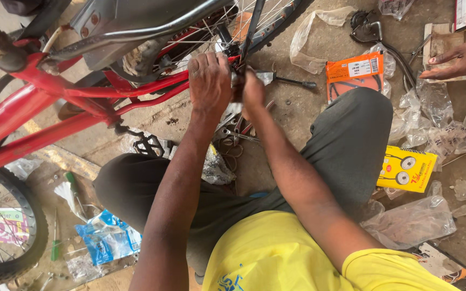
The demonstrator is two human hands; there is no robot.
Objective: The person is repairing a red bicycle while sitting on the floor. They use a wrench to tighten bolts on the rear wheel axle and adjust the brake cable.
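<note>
A red bicycle frame (55, 102) lies across the concrete floor in front of me, its rear wheel (244, 21) at the top. My left hand (208, 81) is closed over the rear axle end of the frame. My right hand (253, 91) grips a small metal part or tool (237, 81) against the same spot; what it is stays hidden between the hands. A black pedal (149, 144) hangs below the frame near my left knee.
Another person's hand (459, 59) rests on a card at the top right. Clear plastic bags (432, 118), an orange packet (354, 75), a yellow box (407, 170), a blue packet (106, 237), screwdrivers (71, 186) and a front wheel (6, 231) litter the floor.
</note>
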